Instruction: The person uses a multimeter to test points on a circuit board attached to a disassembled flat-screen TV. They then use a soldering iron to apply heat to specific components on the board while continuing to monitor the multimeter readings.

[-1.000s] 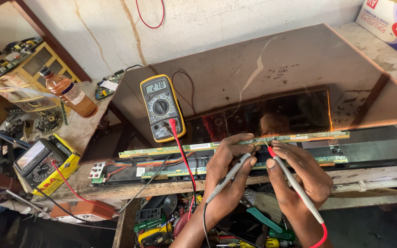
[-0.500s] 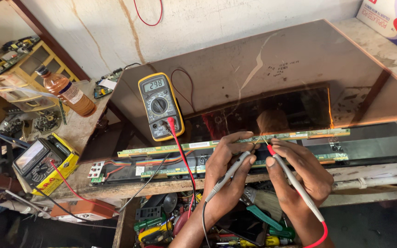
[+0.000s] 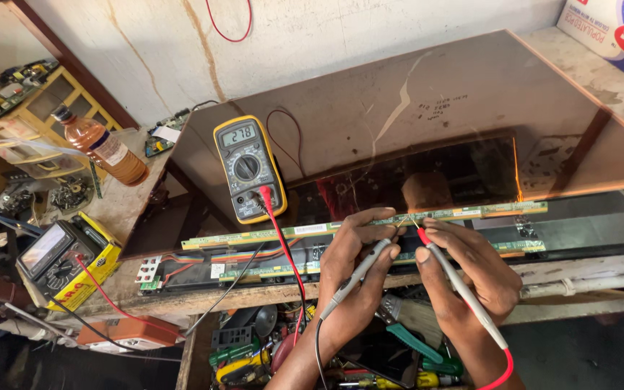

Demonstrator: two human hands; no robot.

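Hands unmoved, grips w/ probes (image 3: 464, 289) on board (image 3: 370, 225)

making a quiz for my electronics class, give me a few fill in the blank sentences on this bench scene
1. The left hand holds a grey ____.
2. The right hand holds a probe with a ____ lead.
3. The yellow multimeter leans on the large ____ panel.
4. Both probe tips meet the long green ____.

Missing words: probe; red; brown; circuit strip

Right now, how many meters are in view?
2. A yellow multimeter leans on the brown panel, leads running to the probes in both hands. A second meter lies on a yellow box at the left edge. Others may be hidden in clutter.
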